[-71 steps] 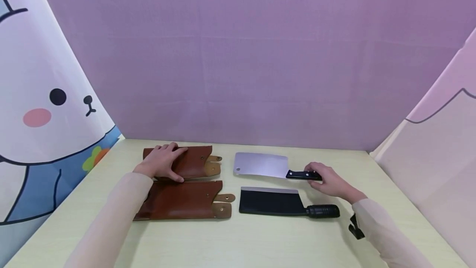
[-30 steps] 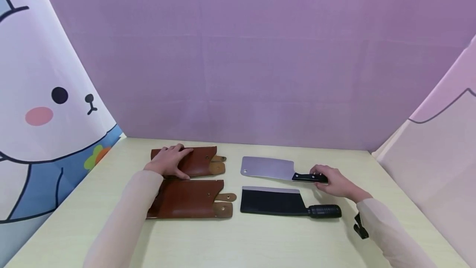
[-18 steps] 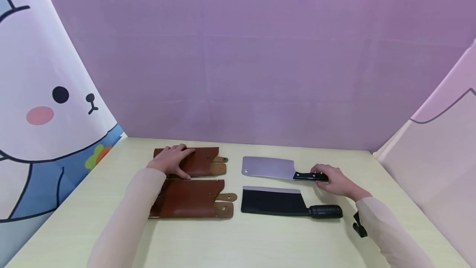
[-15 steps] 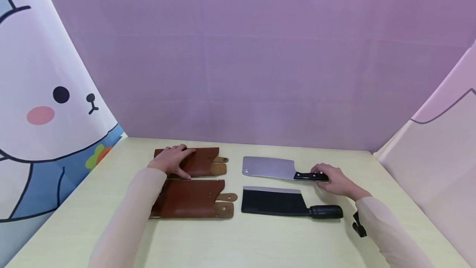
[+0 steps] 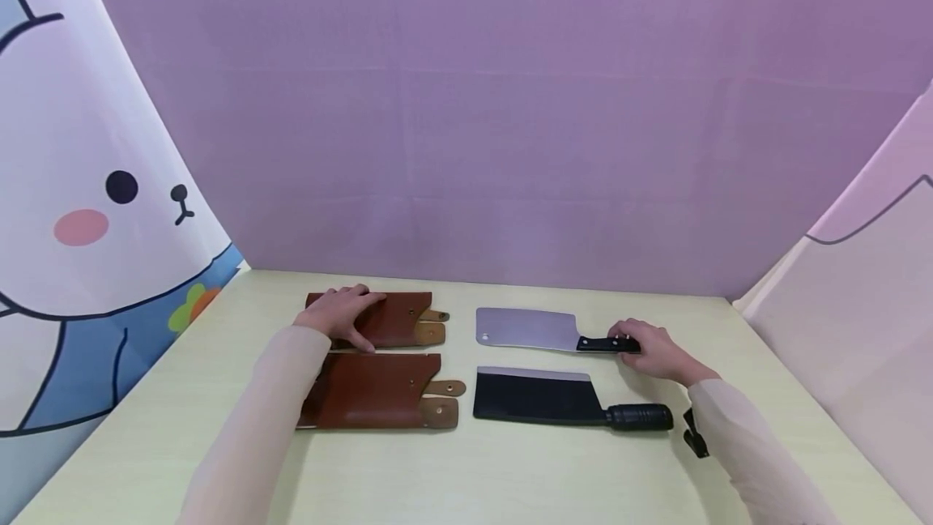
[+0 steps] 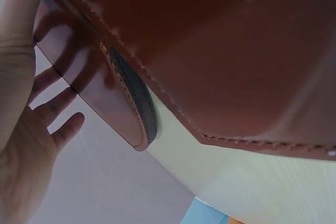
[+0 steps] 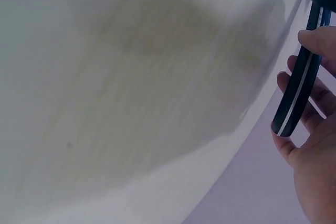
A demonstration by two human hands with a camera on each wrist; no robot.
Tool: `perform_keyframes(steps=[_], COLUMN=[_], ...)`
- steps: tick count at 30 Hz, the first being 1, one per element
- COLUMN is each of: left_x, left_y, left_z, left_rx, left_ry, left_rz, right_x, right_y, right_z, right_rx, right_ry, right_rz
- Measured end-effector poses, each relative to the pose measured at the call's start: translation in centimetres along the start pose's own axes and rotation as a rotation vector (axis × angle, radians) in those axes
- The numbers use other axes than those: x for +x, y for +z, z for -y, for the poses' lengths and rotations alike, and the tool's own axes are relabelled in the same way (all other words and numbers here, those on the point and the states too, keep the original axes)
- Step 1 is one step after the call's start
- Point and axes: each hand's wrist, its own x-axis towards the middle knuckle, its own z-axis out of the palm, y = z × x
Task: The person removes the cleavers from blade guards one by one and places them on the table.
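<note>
In the head view my left hand (image 5: 335,315) spans the back brown leather cleaver sheath (image 5: 397,317), thumb along its near edge and fingers at its far edge. A larger leather sheath (image 5: 375,394) lies just in front, its left end partly behind my sleeve. To the right, my right hand (image 5: 651,352) pinches the black riveted handle of a silver cleaver (image 5: 528,328), whose blade faces the sheaths. The right wrist view shows the handle (image 7: 300,80) between thumb and fingers. Nearer lies a black-bladed cleaver (image 5: 539,397), untouched, with a ribbed handle (image 5: 640,417).
Everything lies on a pale wooden table (image 5: 466,480). A purple cloth wall (image 5: 466,120) rises behind its far edge, and cartoon-printed cloth (image 5: 109,282) borders the left. A black clip-like piece (image 5: 695,434) hangs at my right sleeve.
The back sheath has slid a little to the right under my left hand. The silver cleaver has shifted slightly right since the first frame, still in my right hand. The front pieces stay put.
</note>
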Motion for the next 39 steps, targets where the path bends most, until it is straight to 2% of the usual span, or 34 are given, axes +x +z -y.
perform_keyframes(steps=[9,19,27,39], left_x=[0.1,0.14,-0.28,-0.78], left_y=[-0.33,-0.05,-0.43,-0.21], left_z=[-0.38,-0.08,-0.41,-0.52], left_rx=[-0.018,-0.036,-0.063,-0.079], left_ry=[-0.006,-0.001,-0.01,-0.007], left_rz=[0.022,0.053,0.053,0.025], right_x=[0.3,0.54,0.6,0.46], right_y=[0.13,0.49,0.47,0.42], right_z=[-0.17,-0.39,-0.45,-0.46], right_rx=[-0.018,-0.017,-0.028,-0.037], right_ry=[0.005,0.032,0.021,0.034], right_rz=[0.02,0.054,0.038,0.047])
